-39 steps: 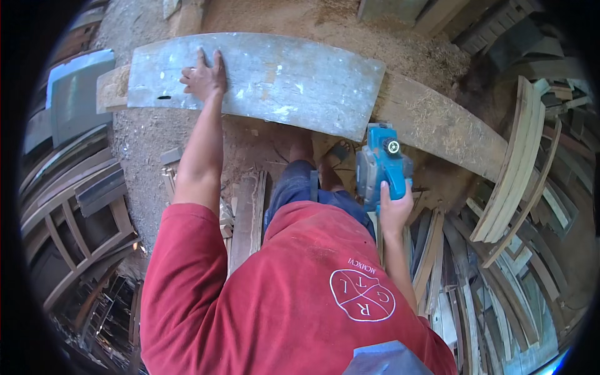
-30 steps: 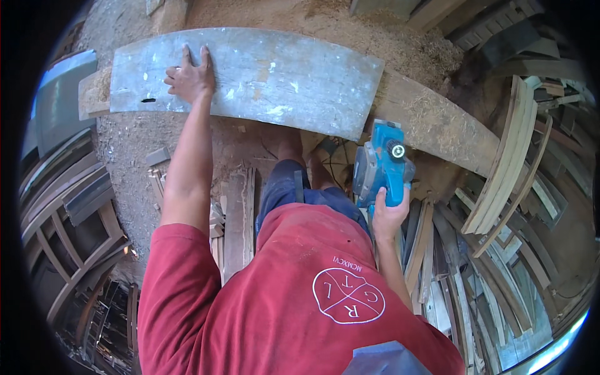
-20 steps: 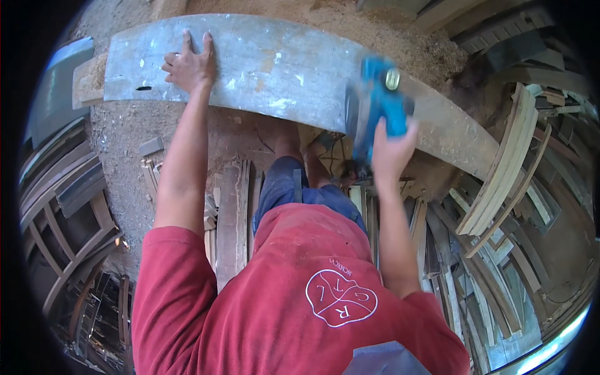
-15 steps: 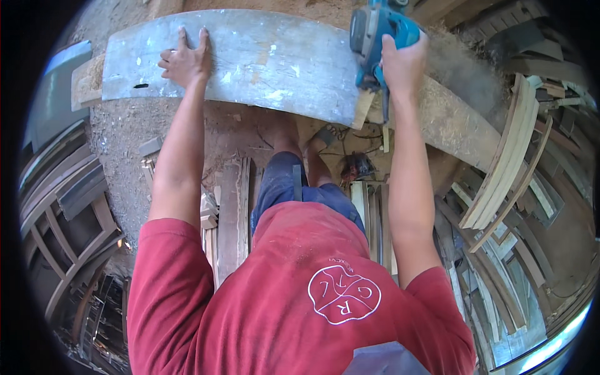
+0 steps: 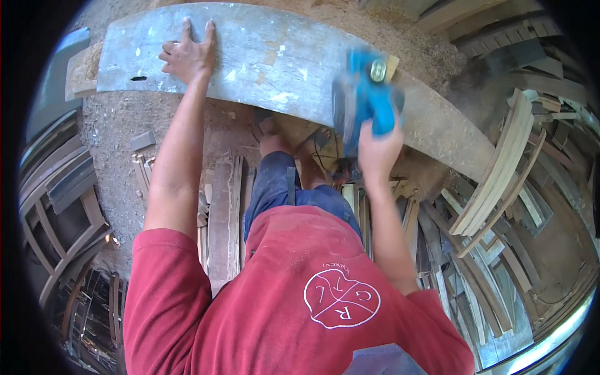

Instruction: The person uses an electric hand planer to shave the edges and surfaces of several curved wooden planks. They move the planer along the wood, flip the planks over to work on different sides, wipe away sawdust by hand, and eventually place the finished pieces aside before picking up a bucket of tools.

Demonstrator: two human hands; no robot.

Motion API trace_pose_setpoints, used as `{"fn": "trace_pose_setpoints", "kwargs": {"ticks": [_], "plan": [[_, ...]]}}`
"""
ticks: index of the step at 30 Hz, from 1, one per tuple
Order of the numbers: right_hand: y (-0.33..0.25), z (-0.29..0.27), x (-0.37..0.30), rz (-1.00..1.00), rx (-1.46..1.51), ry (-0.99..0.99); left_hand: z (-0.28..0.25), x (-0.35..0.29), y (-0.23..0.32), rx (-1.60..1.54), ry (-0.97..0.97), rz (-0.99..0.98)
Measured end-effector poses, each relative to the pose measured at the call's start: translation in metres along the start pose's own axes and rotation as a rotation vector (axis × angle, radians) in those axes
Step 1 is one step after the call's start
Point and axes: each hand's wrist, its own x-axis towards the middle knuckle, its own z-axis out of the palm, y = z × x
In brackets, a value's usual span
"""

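Curved grey board [image 5: 262,59] on bench, pinned flat under spread left hand [image 5: 187,56]; blue power planer [image 5: 362,100] gripped in right hand [image 5: 378,147] (blurred). Best kept level, fingers clear.

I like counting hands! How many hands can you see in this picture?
2. The left hand lies flat on the curved grey board. The right hand grips the blue power tool at the board's right end. No other person's hands show.
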Motion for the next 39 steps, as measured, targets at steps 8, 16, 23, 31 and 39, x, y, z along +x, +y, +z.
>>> {"fn": "trace_pose_setpoints", "kwargs": {"ticks": [8, 16, 23, 31, 39], "plan": [[-0.037, 0.029, 0.115, -0.13, 0.077, 0.011, 0.0, 0.011, 0.008, -0.031, 0.026, 0.022], [0.002, -0.025, -0.118, 0.107, 0.004, -0.098, -0.003, -0.004, 0.006, 0.009, 0.039, 0.025], [-0.075, 0.053, 0.077, 0.009, 0.036, -0.074, 0.002, 0.004, 0.004, -0.018, 0.032, 0.06], [-0.041, 0.047, 0.032, -0.129, 0.042, -0.057, 0.01, 0.01, -0.004, -0.02, 0.042, 0.039], [-0.03, 0.026, -0.071, 0.003, 0.061, -0.132, 0.008, 0.001, -0.001, -0.045, 0.054, 0.026]]}}
